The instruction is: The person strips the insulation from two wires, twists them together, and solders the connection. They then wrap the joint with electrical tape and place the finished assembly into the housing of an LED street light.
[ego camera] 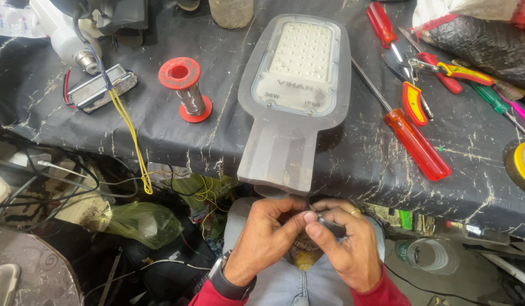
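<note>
My left hand (266,238) and my right hand (344,246) meet just below the table's front edge, over my lap. Together they pinch a small dark part (329,225) between the fingertips; what it is cannot be made out. Directly above them a grey LED street light (296,96) lies face up on the black table cover (75,122), its neck end hanging over the edge toward my hands. I wear a watch on the left wrist and a ring on the right hand.
A red solder spool (186,90) lies left of the lamp. A long red-handled screwdriver (412,139), pliers (415,99) and other screwdrivers lie to the right, with a yellow tape roll (523,164) at the edge. Wires, bags and clutter fill the floor at left.
</note>
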